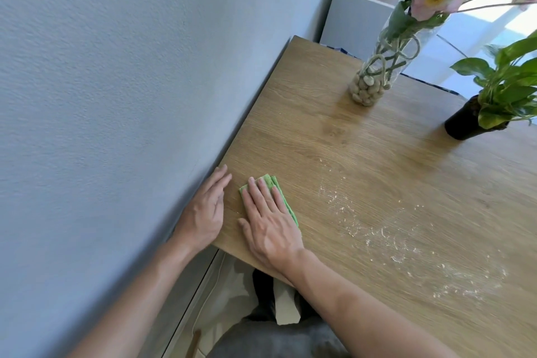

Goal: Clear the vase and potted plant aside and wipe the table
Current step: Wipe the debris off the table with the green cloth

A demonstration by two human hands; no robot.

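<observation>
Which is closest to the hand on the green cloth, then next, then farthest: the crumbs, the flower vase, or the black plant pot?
From the right hand:
1. Crumbs, scattered just to its right.
2. Flower vase, toward the table's far edge.
3. Black plant pot, far right.

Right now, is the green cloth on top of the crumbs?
No, the green cloth lies under the right hand near the wall, and the crumbs are scattered beside it on the table.
</observation>
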